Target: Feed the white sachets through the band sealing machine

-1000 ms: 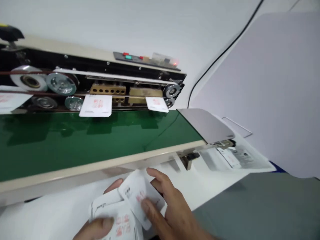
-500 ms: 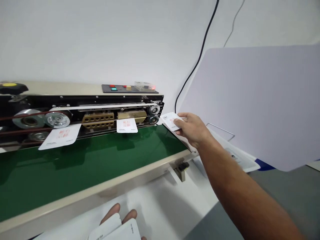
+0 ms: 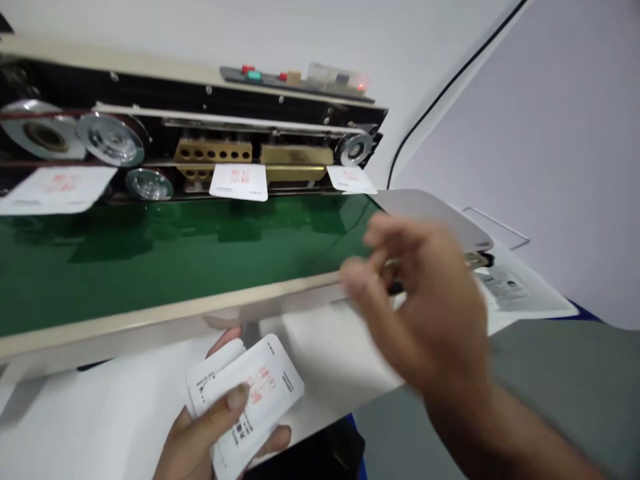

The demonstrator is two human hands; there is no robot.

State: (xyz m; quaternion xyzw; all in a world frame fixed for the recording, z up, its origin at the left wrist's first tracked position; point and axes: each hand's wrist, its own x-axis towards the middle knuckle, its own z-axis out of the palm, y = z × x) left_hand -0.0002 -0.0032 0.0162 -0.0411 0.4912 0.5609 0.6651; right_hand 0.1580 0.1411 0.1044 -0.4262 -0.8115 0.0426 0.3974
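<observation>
My left hand (image 3: pixel 210 433) is closed on a small stack of white packets (image 3: pixel 247 393) with red print, thumb on top, low in front of the machine. My right hand (image 3: pixel 425 300) hangs in the air near the green belt's right end, blurred by motion, fingers loosely apart and holding nothing that I can see. On the sealing machine, three white packets ride along the sealing rail: one at the left (image 3: pixel 57 189), one in the middle (image 3: pixel 239 181), one at the right end (image 3: pixel 351 179).
The green conveyor belt (image 3: pixel 165 253) runs across the view with a beige front edge. A grey metal feed plate (image 3: pixel 430 213) sits at its right end, with more packets (image 3: pixel 505 287) beyond. A control panel (image 3: pixel 295 77) tops the machine. A black cable (image 3: pixel 440 100) runs up the wall.
My right hand let go of a packet at the rail's right end and drew back toward me. The packets on the rail moved left. My left hand's stack came back up into view.
</observation>
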